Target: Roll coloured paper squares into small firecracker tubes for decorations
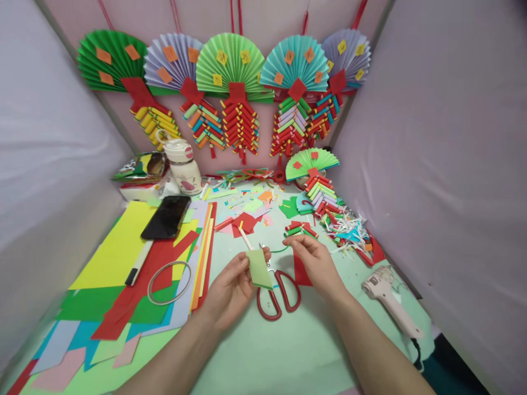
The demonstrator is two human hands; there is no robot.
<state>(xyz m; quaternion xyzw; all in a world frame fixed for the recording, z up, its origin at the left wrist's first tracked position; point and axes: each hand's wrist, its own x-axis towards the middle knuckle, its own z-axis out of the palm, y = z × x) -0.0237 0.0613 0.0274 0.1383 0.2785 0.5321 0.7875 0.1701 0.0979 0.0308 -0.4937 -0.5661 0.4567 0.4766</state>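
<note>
My left hand [231,288] pinches a small light-green paper rectangle [259,269] together with a thin white stick [246,237] that pokes up behind it. My right hand [315,262] hovers just to the right with its fingers curled in a pinch; what it holds is too small to make out. Red-handled scissors [278,293] lie on the table right under both hands. A red paper piece [300,271] lies beneath my right hand.
Stacked coloured paper sheets [111,258], a black phone [167,216], a wire ring [169,282] and a bottle [183,164] lie to the left. Rolled paper firecrackers [325,203] and scraps pile up right. A white glue gun [389,299] lies near the right edge. Paper fans [230,66] hang on the back wall.
</note>
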